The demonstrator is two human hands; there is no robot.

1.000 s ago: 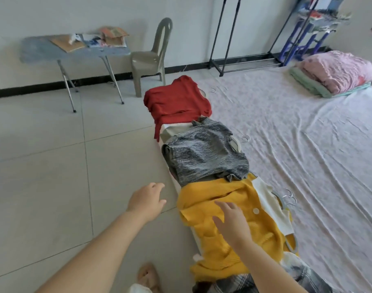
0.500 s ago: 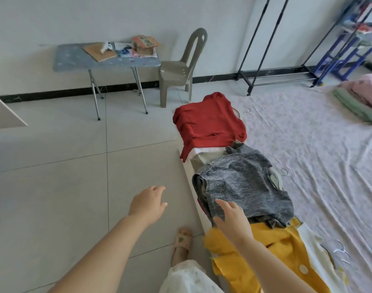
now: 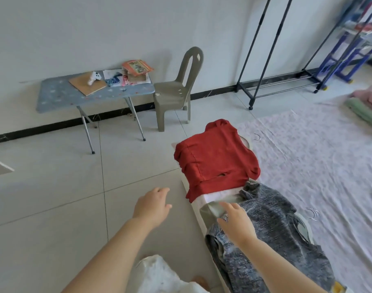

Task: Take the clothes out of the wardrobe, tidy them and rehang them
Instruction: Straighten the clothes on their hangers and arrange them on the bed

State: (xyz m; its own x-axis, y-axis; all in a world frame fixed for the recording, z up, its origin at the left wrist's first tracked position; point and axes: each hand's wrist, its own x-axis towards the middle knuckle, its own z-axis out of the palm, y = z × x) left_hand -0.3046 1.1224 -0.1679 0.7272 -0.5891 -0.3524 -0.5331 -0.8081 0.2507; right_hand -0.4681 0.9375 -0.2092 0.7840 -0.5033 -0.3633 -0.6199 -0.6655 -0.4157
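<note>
Left hand (image 3: 152,206) above floor (image 3: 53,208), fingers loosely spread, holding nothing. Right hand (image 3: 235,223) over left edge of grey top (image 3: 276,225), fingers extended, no grip; contact unclear. Red top (image 3: 214,159) just beyond grey top, both along sheet (image 3: 329,166) edge. Rack (image 3: 265,49) by wall.

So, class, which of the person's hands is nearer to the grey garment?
Right. The right hand is over the left edge of the grey garment; the left hand hovers above the floor tiles, off to its left.
</note>
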